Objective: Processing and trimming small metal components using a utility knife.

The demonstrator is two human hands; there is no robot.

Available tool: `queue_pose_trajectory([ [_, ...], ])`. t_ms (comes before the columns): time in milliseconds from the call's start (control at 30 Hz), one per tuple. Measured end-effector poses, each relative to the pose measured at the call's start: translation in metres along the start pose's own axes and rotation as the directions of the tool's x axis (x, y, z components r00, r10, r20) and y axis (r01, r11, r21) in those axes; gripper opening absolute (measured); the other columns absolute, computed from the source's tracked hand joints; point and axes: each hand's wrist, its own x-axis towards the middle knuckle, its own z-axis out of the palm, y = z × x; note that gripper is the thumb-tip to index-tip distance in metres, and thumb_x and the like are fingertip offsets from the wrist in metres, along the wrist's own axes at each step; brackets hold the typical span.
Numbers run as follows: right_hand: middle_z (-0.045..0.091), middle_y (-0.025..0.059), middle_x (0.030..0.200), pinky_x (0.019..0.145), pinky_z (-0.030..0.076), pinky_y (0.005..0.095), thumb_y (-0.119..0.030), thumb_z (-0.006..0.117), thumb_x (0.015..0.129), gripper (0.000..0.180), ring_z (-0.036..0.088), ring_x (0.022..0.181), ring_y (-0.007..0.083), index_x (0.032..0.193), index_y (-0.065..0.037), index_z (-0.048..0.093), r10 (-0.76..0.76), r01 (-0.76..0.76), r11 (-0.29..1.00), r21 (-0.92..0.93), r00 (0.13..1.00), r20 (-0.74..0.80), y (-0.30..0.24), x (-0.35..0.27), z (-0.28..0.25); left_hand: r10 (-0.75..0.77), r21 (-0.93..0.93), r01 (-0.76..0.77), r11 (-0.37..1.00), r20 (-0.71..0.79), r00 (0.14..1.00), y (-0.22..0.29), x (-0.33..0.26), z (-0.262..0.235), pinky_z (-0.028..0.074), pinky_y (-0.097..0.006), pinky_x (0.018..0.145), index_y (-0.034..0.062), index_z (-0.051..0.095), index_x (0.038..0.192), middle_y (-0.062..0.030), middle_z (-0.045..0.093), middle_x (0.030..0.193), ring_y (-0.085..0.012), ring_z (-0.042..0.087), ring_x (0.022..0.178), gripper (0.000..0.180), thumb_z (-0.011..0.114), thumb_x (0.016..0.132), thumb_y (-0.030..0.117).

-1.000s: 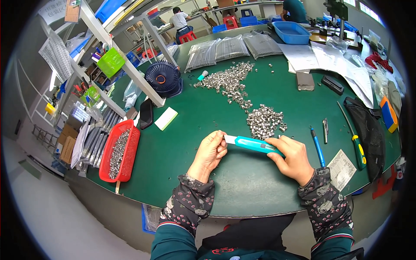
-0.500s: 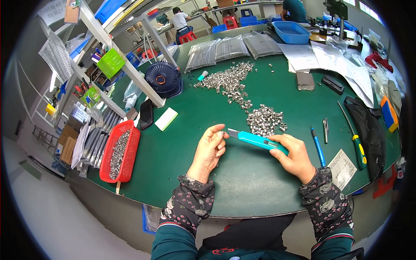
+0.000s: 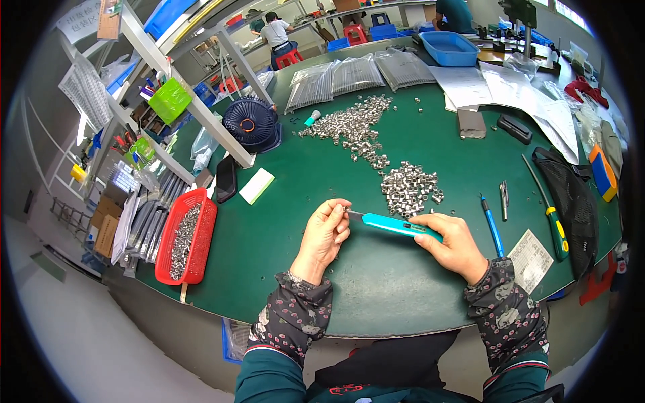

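My right hand (image 3: 451, 243) grips a turquoise utility knife (image 3: 388, 224), its blade pointing left. The blade's tip reaches the fingertips of my left hand (image 3: 324, 234), which pinches a small metal ring (image 3: 347, 208) between thumb and forefinger. Most of that ring is hidden by the fingers. Just beyond the knife lies a heap of short metal rings (image 3: 408, 189) on the green table (image 3: 376, 289). A larger spread of the same rings (image 3: 356, 124) extends farther back.
A red basket (image 3: 207, 232) of small metal parts stands at left, near a phone (image 3: 227, 179) and a fan (image 3: 252, 124). On the right lie a blue pen (image 3: 492, 225), a screwdriver (image 3: 556, 232) and a black mesh bag (image 3: 568, 201). Bagged rods (image 3: 356, 75) line the back.
The knife has tilted flatter and shifted slightly left, bringing its blade to the ring at my left fingertips. My left hand has barely moved.
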Motion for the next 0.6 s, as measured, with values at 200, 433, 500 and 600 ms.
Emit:
queue_pose_trajectory([
  [200, 0.062, 0.0132, 0.079, 0.063, 0.046, 0.0362, -0.019, 0.063, 0.078, 0.025, 0.059, 0.069, 0.0286, 0.099, -0.005, 0.062, 0.021, -0.021, 1.0, -0.004, 1.0, 0.017, 0.001, 0.0001, -0.0004, -0.01, 0.017, 0.01, 1.0, 0.001, 1.0, -0.0013, -0.0005, 0.001, 0.032, -0.016, 0.042, 0.0023, 0.057, 0.096, -0.001, 0.05, 0.073, -0.0049, 0.041, 0.056, 0.016, 0.055, 0.091, 0.017],
  [433, 0.058, 0.0109, 0.073, 0.058, 0.045, 0.0368, -0.02, 0.063, 0.078, 0.025, 0.058, 0.064, 0.0283, 0.099, -0.007, 0.062, 0.003, -0.003, 0.994, -0.109, 1.0, 0.0, -0.004, -0.0007, -0.0019, -0.003, 0.094, 0.006, 0.996, -0.029, 1.0, -0.0017, -0.0004, 0.0016, 0.031, -0.016, 0.041, 0.0025, 0.056, 0.09, 0.0003, 0.048, 0.068, -0.0038, 0.039, 0.053, 0.017, 0.053, 0.092, 0.019],
  [500, 0.057, 0.0106, 0.072, 0.057, 0.045, 0.0368, -0.019, 0.063, 0.078, 0.025, 0.057, 0.063, 0.0284, 0.099, -0.007, 0.062, -0.008, 0.007, 0.993, -0.122, 1.0, -0.01, -0.0051, -0.0009, -0.002, -0.004, 0.109, 0.008, 0.994, -0.037, 0.999, -0.0017, -0.0004, 0.0021, 0.03, -0.016, 0.04, 0.0027, 0.056, 0.089, 0.0006, 0.048, 0.068, -0.0036, 0.039, 0.052, 0.017, 0.052, 0.092, 0.019],
  [600, 0.058, 0.0102, 0.073, 0.056, 0.045, 0.0368, -0.019, 0.064, 0.078, 0.025, 0.057, 0.062, 0.0284, 0.099, -0.007, 0.062, -0.008, 0.007, 0.989, -0.15, 1.0, -0.01, -0.0071, -0.001, -0.0024, 0.004, 0.142, 0.001, 0.99, -0.037, 0.999, -0.0014, -0.0008, 0.0028, 0.03, -0.015, 0.04, 0.0026, 0.056, 0.088, 0.0012, 0.048, 0.067, -0.0029, 0.038, 0.051, 0.018, 0.052, 0.092, 0.02],
])
